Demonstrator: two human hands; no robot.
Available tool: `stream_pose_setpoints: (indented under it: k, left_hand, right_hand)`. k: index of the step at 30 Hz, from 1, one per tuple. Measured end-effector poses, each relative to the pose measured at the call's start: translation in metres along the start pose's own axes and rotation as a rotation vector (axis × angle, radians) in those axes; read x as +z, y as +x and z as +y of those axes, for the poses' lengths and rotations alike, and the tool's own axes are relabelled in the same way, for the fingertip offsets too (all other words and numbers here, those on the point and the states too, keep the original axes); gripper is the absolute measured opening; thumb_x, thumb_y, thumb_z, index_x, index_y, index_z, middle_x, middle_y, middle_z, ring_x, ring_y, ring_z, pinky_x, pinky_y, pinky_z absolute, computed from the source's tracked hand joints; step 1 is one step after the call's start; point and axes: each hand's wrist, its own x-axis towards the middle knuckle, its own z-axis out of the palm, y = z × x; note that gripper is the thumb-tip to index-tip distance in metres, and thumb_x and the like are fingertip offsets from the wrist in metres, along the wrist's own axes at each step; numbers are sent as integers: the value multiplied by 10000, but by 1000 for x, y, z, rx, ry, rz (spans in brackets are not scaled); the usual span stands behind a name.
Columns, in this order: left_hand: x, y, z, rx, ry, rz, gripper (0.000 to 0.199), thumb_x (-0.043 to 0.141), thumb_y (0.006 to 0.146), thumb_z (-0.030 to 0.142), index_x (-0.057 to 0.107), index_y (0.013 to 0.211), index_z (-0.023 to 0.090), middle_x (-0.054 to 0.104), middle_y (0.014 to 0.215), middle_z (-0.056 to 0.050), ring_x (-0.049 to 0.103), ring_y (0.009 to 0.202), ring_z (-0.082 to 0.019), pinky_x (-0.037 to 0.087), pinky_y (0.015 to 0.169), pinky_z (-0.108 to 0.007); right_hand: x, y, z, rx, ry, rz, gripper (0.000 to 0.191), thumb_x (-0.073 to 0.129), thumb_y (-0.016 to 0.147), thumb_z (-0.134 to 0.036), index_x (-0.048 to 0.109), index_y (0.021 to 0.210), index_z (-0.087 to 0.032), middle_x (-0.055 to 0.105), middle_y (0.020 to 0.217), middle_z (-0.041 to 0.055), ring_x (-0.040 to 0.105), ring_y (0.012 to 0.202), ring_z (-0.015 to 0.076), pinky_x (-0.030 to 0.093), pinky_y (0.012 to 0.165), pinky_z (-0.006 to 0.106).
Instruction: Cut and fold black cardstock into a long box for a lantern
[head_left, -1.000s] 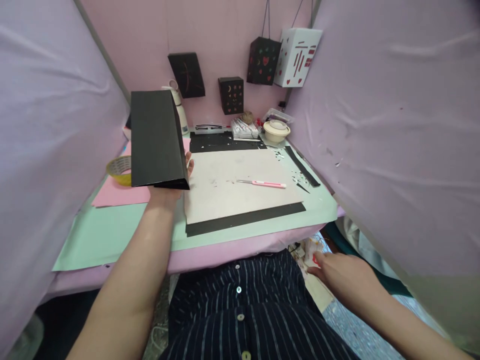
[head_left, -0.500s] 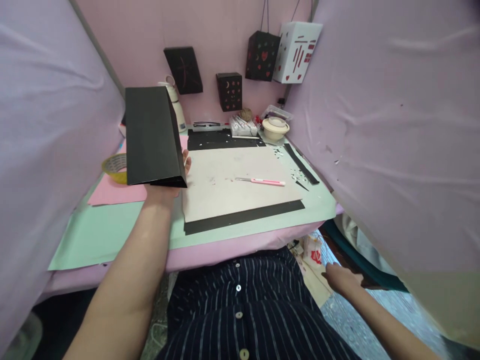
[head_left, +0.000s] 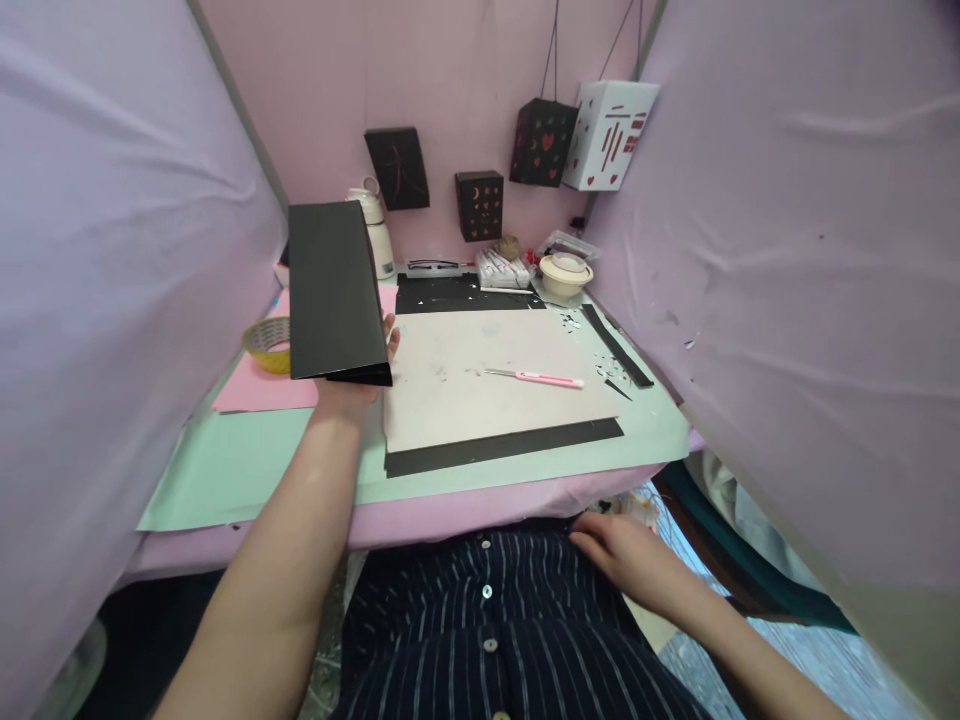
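My left hand [head_left: 392, 338] holds a folded black card box [head_left: 337, 290] above the left part of the table. Its fingers curl round the box's right side, and the palm is hidden behind it. A yellow roll of tape [head_left: 268, 345] lies on pink paper beside the box's lower left. My right hand [head_left: 611, 545] is by my striped shirt [head_left: 465, 630], just below the table's front edge. Its fingers are bent inward and their tips are hidden, so I cannot make out what is in them. A pink craft knife [head_left: 549, 380] lies on the pale board [head_left: 465, 400].
Black card strips [head_left: 616, 345] and paper scraps lie at the right. A flask [head_left: 375, 228], a lidded bowl [head_left: 564, 274] and a bundle of white markers [head_left: 501, 268] stand along the back. Decorated lanterns [head_left: 545, 142] hang before the pink wall. Lilac cloth hangs on both sides.
My right hand has come left and slightly up, from above the floor to my shirt front. The view has shifted, and my left hand still holds the black box.
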Motion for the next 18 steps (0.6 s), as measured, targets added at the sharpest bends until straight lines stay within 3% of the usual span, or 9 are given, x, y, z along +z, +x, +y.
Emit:
stream_pose_setpoints:
  k: [2, 4, 6, 8, 10, 13, 15, 18]
  left_hand:
    - [0, 1, 0, 4, -15, 10, 320, 488, 833, 470, 659, 903, 209, 697, 1031, -103, 625, 1090, -291, 526, 898, -438]
    - [0, 2, 1, -2, -19, 13, 323, 503, 832, 487, 660, 899, 213, 697, 1038, -94, 630, 1079, -287, 523, 896, -429]
    - [0, 3, 1, -6, -15, 14, 313, 519, 831, 488, 662, 903, 218, 697, 1045, -88, 633, 1075, -280, 521, 893, -417]
    - [0, 2, 2, -9, -17, 12, 319, 518, 836, 491, 665, 918, 220, 696, 1055, -89, 632, 1077, -277, 515, 900, -413]
    - [0, 1, 3, -9, -22, 10, 326, 503, 846, 490, 670, 931, 223, 698, 1063, -90, 631, 1081, -277, 509, 912, -423]
    - [2, -1, 5, -5, -23, 11, 328, 504, 848, 487, 678, 935, 223, 702, 1068, -85, 631, 1087, -282, 508, 926, -440]
    - [1, -1, 5, -10, -25, 16, 325, 521, 842, 483, 682, 939, 219, 704, 1070, -81, 634, 1085, -285, 512, 928, -440]
    - [0, 0, 6, -22, -34, 15, 301, 534, 842, 450, 683, 948, 211, 705, 1066, -80, 640, 1080, -291, 518, 926, -438]
  right_hand:
    - [-6, 3, -34, -250, 112, 102, 300, 398, 973, -334, 682, 980, -237, 726, 941, 55, 676, 860, 219, 517, 782, 361]
    - [-2, 16, -73, -505, 157, 211, 297, 434, 966, -312, 623, 1175, -218, 679, 1175, 82, 627, 1073, 212, 486, 939, 360]
    - [9, 38, -110, -711, 71, 275, 490, 511, 938, -361, 462, 1388, -172, 469, 1456, 123, 403, 1356, 253, 334, 1120, 435]
    - [23, 62, -137, -846, -36, 287, 686, 545, 906, -482, 327, 1476, -169, 327, 1545, 114, 207, 1455, 251, 197, 1185, 467]
    - [33, 81, -148, -882, -108, 254, 800, 522, 883, -582, 249, 1506, -161, 266, 1568, 111, 135, 1473, 228, 140, 1199, 457]
    - [37, 85, -116, -759, -159, 241, 836, 521, 869, -605, 216, 1519, -178, 239, 1576, 102, 153, 1470, 238, 142, 1193, 485]
    - [38, 67, -61, -577, -206, 292, 831, 552, 849, -592, 229, 1520, -223, 242, 1573, 92, 192, 1458, 284, 173, 1172, 545]
    - [50, 19, 46, -27, -276, 419, 696, 572, 824, -539, 444, 1431, -221, 361, 1519, 127, 289, 1413, 361, 254, 1130, 581]
